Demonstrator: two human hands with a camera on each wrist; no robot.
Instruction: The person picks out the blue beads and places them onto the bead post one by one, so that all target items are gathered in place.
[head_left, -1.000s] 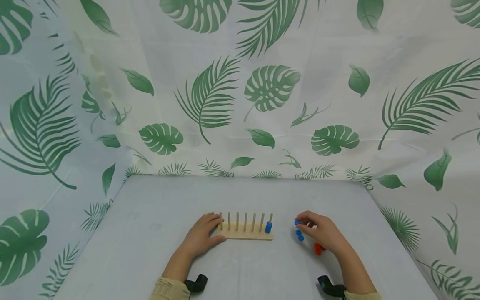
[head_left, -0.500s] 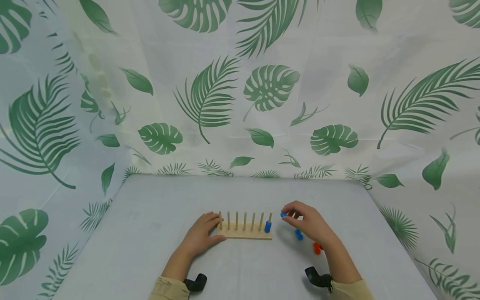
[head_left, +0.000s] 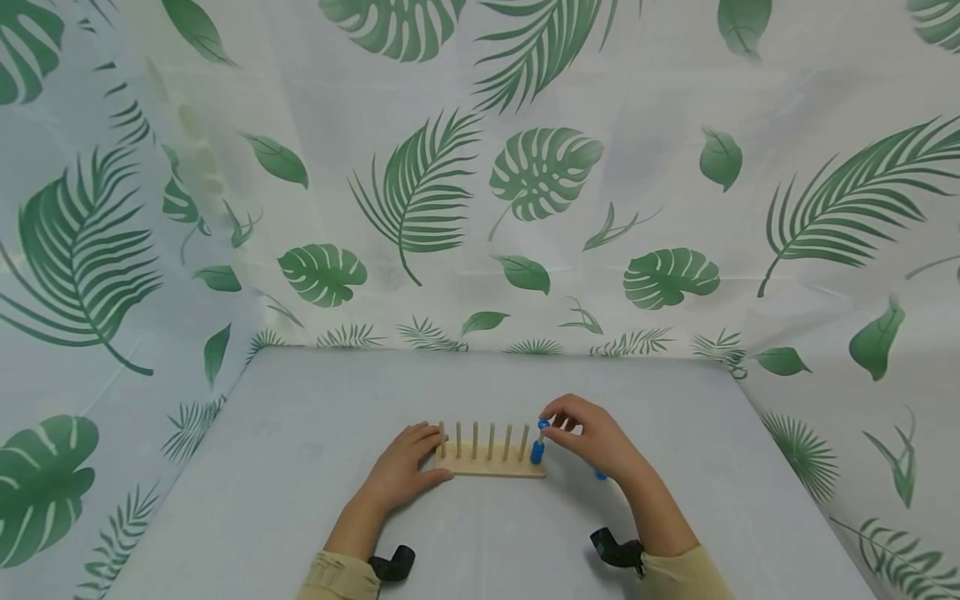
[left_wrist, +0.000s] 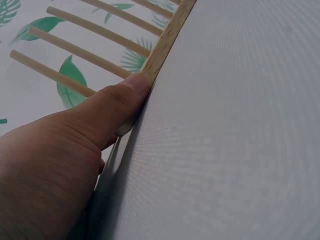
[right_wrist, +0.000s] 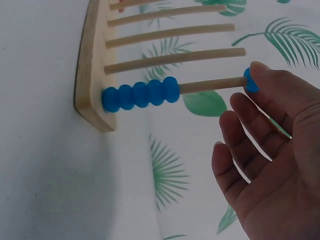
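A wooden peg board (head_left: 491, 469) with a row of upright pegs stands on the table. My left hand (head_left: 408, 467) grips its left end, the thumb (left_wrist: 135, 85) on the front edge. In the right wrist view several blue beads (right_wrist: 141, 94) sit stacked at the foot of the rightmost peg. My right hand (head_left: 596, 433) pinches another blue bead (right_wrist: 251, 81) between thumb and index finger at that peg's tip; its other fingers are loosely bent. Whether the peg tip is inside the bead's hole, I cannot tell. The other pegs carry no beads in the head view.
A loose blue bead (head_left: 601, 474) lies on the grey-white table (head_left: 480, 542) to the right, partly covered by the right forearm. Leaf-printed cloth (head_left: 480, 208) hangs behind and at both sides. A black camera mount (head_left: 617, 550) sits on the right wrist, another (head_left: 393, 564) on the left.
My right hand has carried a blue bead from the table leftward to the rightmost peg's tip. The red beads are now hidden behind the right arm. My left hand keeps its place.
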